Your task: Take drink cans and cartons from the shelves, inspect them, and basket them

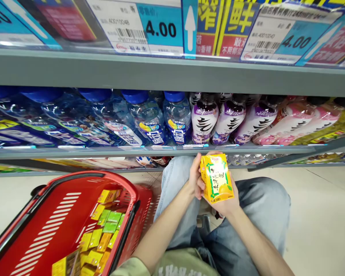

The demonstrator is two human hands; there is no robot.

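Observation:
Between my hands, above my knees, is a yellow drink carton [217,180] with a white label, green frame and dark lettering. My left hand [196,176] grips its left side with curled fingers. Under and behind the carton, my right hand [225,205] supports it from the lower right; most of those fingers are hidden by it. To the left stands a red shopping basket [54,222] holding several small yellow, orange and green cartons [103,237].
A shelf in front carries blue-capped bottles [152,119] and purple-labelled bottles [204,119], with pink-labelled bottles [293,119] farther right. Above them runs a grey shelf edge [172,74] beneath price tags [161,30]. Pale floor [319,214] shows at right.

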